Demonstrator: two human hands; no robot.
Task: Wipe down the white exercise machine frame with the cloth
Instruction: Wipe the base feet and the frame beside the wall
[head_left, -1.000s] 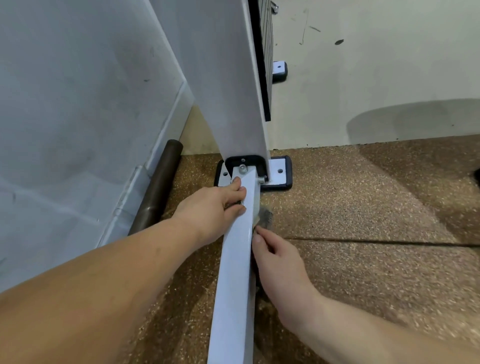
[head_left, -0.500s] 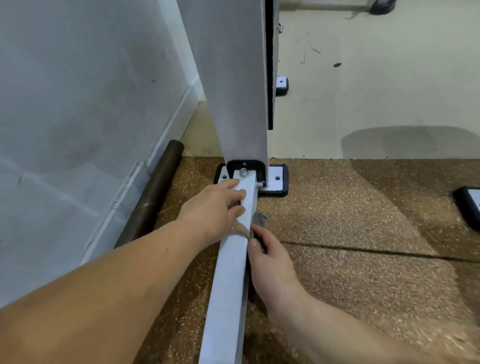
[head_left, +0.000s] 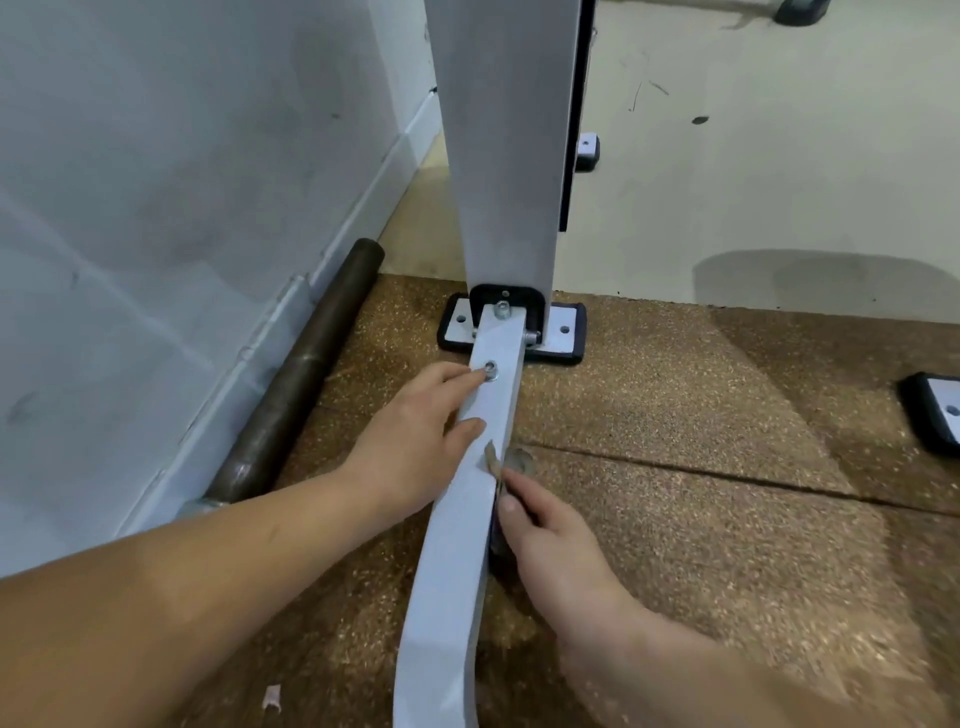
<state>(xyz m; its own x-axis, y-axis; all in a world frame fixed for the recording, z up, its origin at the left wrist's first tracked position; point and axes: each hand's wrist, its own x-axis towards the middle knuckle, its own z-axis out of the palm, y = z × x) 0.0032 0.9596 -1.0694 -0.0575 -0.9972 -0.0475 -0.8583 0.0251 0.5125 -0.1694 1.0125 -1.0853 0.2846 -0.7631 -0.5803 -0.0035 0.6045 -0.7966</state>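
In the middle of the picture, a white frame bar runs along the floor to an upright post; we judge it stiff and fixed, nothing to lift. A small limp cloth lies against its right edge, best pinched firmly. Our right hand curls round it, fingers clamped. Our left hand rests flat on the bar, fingers straight, slightly apart.
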